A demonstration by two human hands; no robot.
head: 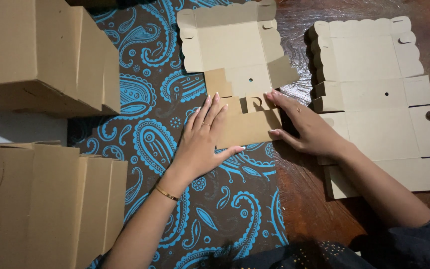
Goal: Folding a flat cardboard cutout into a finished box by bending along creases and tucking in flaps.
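The flat box blank (pixel 235 55) is matt tan cardboard, smooth and uncoated, lying on a patterned cloth (pixel 155 129) of black and blue with a soft, dull weave. Right of the cloth, the wooden table (pixel 304 199) shows a glossy reddish varnish, and the stack of blanks (pixel 379 94) there is the same matt cardboard.

Dark wooden table (pixel 319 209), partly covered by a black-and-blue paisley cloth (pixel 160 134); folded brown boxes (pixel 51 55) were stacked left, one flat cardboard blank (pixel 235 50) was laid centre, a pile of blanks (pixel 379 99) right
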